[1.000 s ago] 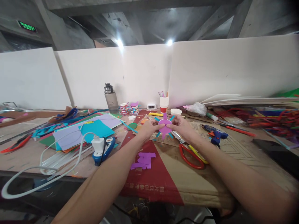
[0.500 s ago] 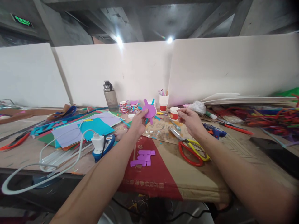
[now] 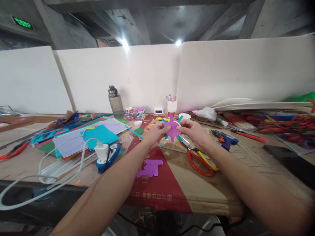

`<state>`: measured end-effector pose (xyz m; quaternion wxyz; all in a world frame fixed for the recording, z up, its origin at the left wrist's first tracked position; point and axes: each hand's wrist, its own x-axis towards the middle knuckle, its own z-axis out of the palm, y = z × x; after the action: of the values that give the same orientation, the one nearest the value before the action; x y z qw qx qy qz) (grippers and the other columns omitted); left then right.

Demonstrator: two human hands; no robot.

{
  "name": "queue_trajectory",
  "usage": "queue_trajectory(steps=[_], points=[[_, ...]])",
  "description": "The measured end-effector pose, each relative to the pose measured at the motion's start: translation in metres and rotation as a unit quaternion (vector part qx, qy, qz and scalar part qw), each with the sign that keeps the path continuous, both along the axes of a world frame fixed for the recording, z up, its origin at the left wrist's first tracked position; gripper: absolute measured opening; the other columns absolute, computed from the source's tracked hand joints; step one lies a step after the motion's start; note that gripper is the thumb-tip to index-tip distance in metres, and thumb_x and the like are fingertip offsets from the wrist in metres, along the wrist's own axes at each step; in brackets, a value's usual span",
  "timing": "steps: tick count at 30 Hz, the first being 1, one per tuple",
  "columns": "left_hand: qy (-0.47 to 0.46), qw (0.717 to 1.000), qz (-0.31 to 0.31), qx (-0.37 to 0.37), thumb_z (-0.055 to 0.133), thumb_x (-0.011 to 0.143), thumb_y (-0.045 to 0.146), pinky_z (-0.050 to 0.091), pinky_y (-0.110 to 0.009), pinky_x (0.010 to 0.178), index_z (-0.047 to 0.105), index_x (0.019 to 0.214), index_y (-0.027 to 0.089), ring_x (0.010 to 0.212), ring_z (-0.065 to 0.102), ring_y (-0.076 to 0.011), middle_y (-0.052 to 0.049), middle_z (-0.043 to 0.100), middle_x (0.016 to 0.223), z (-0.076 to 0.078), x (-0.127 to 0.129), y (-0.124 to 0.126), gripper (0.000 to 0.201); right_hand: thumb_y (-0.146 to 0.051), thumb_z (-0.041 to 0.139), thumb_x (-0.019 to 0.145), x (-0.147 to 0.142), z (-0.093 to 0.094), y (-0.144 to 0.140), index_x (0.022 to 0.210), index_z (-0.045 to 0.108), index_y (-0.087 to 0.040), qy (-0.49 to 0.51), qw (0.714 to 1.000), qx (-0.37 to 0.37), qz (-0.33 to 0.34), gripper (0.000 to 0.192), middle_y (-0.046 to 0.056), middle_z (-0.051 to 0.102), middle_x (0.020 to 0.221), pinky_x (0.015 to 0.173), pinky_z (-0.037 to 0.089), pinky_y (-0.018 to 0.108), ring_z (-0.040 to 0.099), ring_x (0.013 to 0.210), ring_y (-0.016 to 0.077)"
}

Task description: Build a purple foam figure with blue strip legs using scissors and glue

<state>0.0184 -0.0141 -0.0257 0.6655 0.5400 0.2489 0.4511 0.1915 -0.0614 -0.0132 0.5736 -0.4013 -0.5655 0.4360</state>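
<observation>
Between my two hands I hold a purple paper disc (image 3: 173,129) with purple and blue strips sticking out round its edge. My left hand (image 3: 157,133) pinches its left side, thumb on the front. On the right edge, my right hand (image 3: 193,131) grips it between thumb and fingers. Below lie the scissors (image 3: 200,163) with red and yellow handles, their blades partly behind the disc and hand. Several purple paper strips (image 3: 150,168) are piled on the cardboard (image 3: 172,183) nearer to me. Behind my right hand shows the rim of a paper cup (image 3: 184,116).
A blue glue gun (image 3: 226,139) lies right of my right hand, a black phone (image 3: 290,162) further right. Left are a power strip (image 3: 108,157) with a white cable, coloured paper sheets (image 3: 73,137) and a bottle (image 3: 115,103). A pen cup (image 3: 172,106) stands at the back.
My left hand has moved the disc to the right and slightly lower. My right hand has come left and now grips the disc's right edge. A small white clock is uncovered behind.
</observation>
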Motion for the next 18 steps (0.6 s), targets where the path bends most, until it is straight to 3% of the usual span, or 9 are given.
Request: queue_trajectory(steps=[7,12,15,18], points=[[-0.023,1.0,-0.007,-0.016,0.091,0.05,0.038,0.046,-0.025,0.076,0.07,0.085,0.012,0.075,0.061,-0.0115,-0.003,0.069,0.081,0.0,0.002,0.0,0.049,-0.049,0.085,0.056,-0.003,0.003,-0.002,0.067,0.056,-0.018,0.01,1.0,-0.015,0.013,0.043,-0.006,0.052,0.062,0.057,0.037,0.023,0.045,0.057,0.0079],[-0.007,0.999,0.017,-0.037,0.089,0.054,0.037,0.048,-0.025,0.07,0.067,0.079,0.011,0.069,0.061,-0.0116,-0.004,0.068,0.075,-0.006,-0.001,0.008,0.041,-0.059,0.076,0.065,-0.003,-0.002,0.001,0.078,0.056,-0.02,0.01,0.999,-0.034,0.012,0.046,-0.004,0.056,0.074,0.062,0.044,0.024,0.051,0.065,0.0097],[0.051,0.995,0.063,-0.062,0.09,0.053,0.035,0.044,-0.023,0.058,0.062,0.071,0.012,0.058,0.057,-0.0097,-0.002,0.063,0.065,-0.012,-0.006,0.015,0.04,-0.062,0.067,0.072,0.0,-0.008,0.006,0.081,0.054,-0.021,-0.027,0.998,-0.04,-0.039,0.044,-0.002,0.058,0.077,0.063,0.046,0.026,0.054,0.07,0.012],[0.144,0.983,0.107,-0.042,0.089,0.052,0.029,0.041,-0.022,0.053,0.059,0.075,0.014,0.054,0.053,-0.0098,0.002,0.059,0.06,-0.017,-0.011,0.019,0.039,-0.058,0.065,0.073,0.004,-0.012,0.011,0.081,0.052,-0.021,-0.071,0.991,-0.033,-0.107,0.04,-0.001,0.056,0.077,0.06,0.045,0.026,0.054,0.068,0.0127]])
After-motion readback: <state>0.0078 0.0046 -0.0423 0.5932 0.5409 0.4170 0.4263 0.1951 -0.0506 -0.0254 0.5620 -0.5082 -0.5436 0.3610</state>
